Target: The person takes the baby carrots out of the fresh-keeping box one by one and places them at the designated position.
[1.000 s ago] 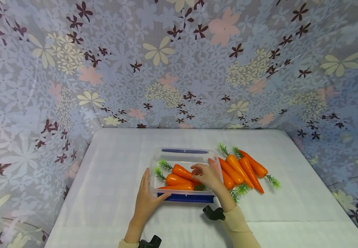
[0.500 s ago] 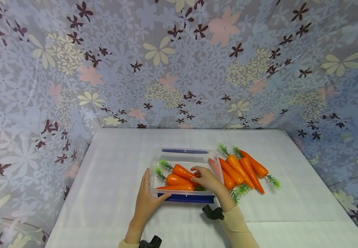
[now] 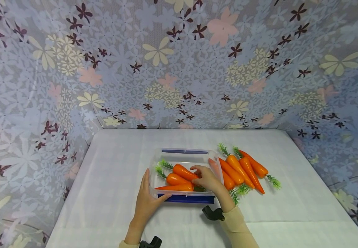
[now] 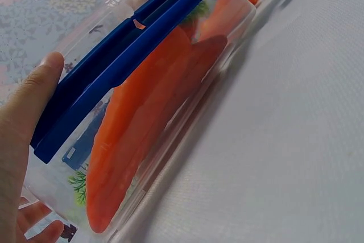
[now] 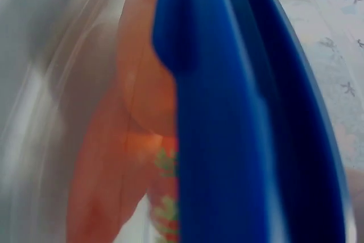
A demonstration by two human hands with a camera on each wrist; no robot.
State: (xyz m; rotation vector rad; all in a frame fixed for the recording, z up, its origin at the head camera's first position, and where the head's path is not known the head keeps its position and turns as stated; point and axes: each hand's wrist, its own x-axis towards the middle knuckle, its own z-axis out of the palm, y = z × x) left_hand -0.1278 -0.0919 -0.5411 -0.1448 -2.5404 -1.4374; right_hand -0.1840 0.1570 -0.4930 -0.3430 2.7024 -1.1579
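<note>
A clear plastic container (image 3: 185, 150) with blue latches stands mid-table, with several orange carrots inside. My left hand (image 3: 146, 203) grips its near left corner, thumb on the front rim and fingers along the left side. In the left wrist view the thumb lies by the blue latch (image 4: 122, 64). My right hand (image 3: 206, 177) reaches over the front right rim into the container. Its fingers and thumb pinch the thick-bodied carrot (image 3: 183, 171) lying farthest back, near its narrow end. Nearer the front lie a second carrot (image 3: 175, 179) and a third carrot (image 3: 179, 187). The right wrist view is blurred and hides the fingertips.
Several loose carrots (image 3: 236, 168) with green tops lie close against the container's right side. They rest on a white-covered table (image 3: 113, 155). Flower-patterned fabric (image 3: 179, 86) rises behind the table and on both sides.
The right hand has lowered slightly onto the rear carrot, its thumb coming in closer. Carrots inside shifted a tiny bit. The left hand stays on the container's corner.
</note>
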